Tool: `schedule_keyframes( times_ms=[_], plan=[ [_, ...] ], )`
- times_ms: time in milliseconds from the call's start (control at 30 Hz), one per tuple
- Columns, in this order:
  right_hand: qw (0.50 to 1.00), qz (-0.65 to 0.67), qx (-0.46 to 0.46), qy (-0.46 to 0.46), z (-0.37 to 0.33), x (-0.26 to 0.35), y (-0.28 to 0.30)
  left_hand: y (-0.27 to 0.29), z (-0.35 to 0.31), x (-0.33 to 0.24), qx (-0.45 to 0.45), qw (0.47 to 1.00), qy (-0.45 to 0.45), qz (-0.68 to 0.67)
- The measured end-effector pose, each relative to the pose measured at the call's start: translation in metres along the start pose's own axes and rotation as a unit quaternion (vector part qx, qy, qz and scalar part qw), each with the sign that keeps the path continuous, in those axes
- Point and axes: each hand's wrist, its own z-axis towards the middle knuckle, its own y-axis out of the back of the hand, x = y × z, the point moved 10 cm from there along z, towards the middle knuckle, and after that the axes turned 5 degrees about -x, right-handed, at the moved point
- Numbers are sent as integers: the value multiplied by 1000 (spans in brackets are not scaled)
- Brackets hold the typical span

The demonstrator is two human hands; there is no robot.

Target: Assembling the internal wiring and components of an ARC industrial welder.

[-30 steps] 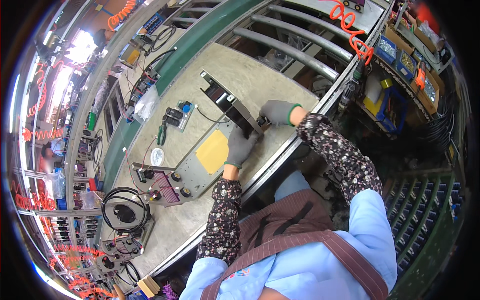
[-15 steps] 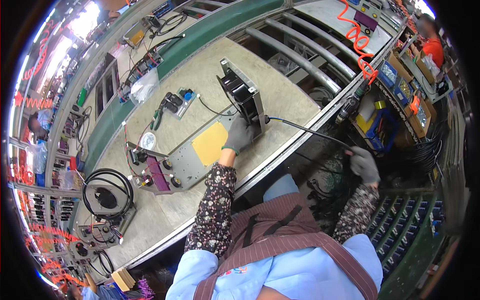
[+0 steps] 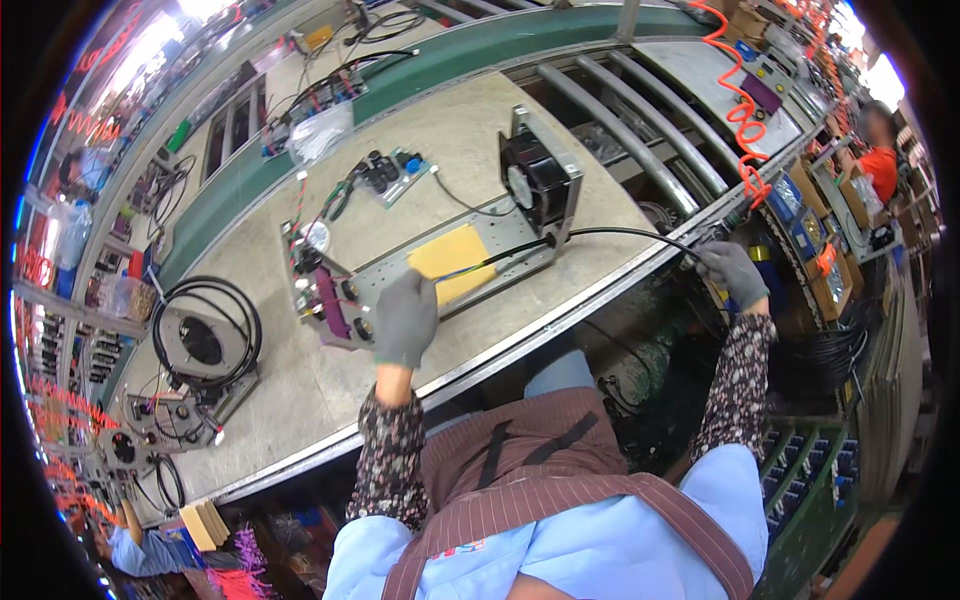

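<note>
A black cable (image 3: 625, 231) runs through the lower part of an upright metal panel (image 3: 572, 190) that carries a black fan (image 3: 537, 182). My left hand (image 3: 406, 320), in a grey glove, is closed on the cable's stripped end, where thin blue and yellow-green wires show. Off the bench's right front edge, my gloved right hand (image 3: 734, 274) grips the same cable farther along. Between my left hand and the panel, a yellow sheet (image 3: 452, 252) lies on the perforated metal base plate (image 3: 380, 270). At the base's left end sits a purple-wound part (image 3: 332, 305).
Left on the bench stands another metal unit with a coiled black cable (image 3: 258, 335). Behind the base lie a small board with black cylinders (image 3: 380, 172) and a plastic bag (image 3: 322, 132). Metal rollers (image 3: 620, 120) and a coiled orange hose (image 3: 742, 115) are at far right.
My left hand has moved left from beside the fan panel, drawing the cable end through it over the base. My right hand has risen slightly, still on the cable. The view has shifted.
</note>
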Motion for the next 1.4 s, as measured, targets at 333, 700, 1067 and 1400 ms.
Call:
schedule_keyframes(
  times_ms=[333, 700, 1067, 1400],
  plan=[
    [933, -313, 152, 95, 83, 58, -183, 204, -120, 23, -80, 962, 123, -232],
    [773, -64, 229, 588, -203, 315, -357, 210, -85, 6, 23, 946, 74, -314],
    [844, 18, 251, 473, -183, 294, -400, 182, -49, -1, 72, 907, 51, -413],
    [806, -108, 78, 577, -179, 292, -383, 155, -35, -6, 38, 878, 51, -474]
  ],
)
